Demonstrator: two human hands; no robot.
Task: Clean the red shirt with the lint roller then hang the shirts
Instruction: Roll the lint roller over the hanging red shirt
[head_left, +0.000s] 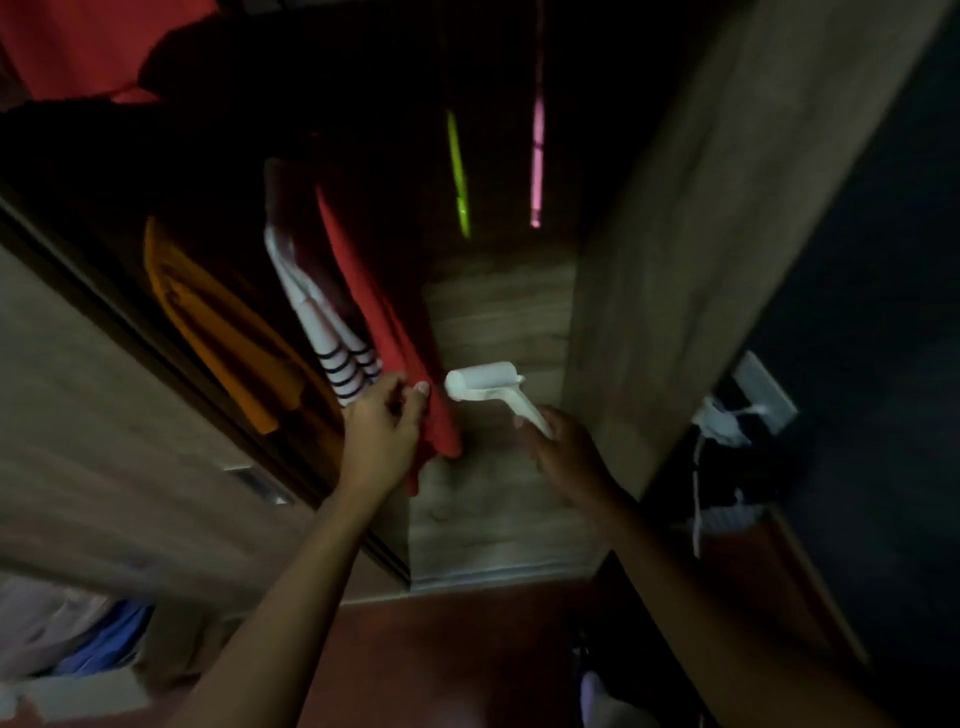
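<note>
A red shirt (374, 312) hangs inside a dim wooden wardrobe, its hem reaching down to my hands. My left hand (382, 436) pinches the lower edge of the red fabric between thumb and fingers. My right hand (563, 449) grips the handle of a white lint roller (485, 387), whose roll lies just right of the shirt's hem, close to the cloth. Whether the roll touches the fabric is unclear in the blur.
Left of the red shirt hang a white garment with dark stripes (324, 322) and an orange garment (218, 322). Green (460, 176) and pink (537, 161) hangers hang to the right. The wardrobe's side panel (701, 234) stands at right; a wall socket with cables (748, 405) lies beyond it.
</note>
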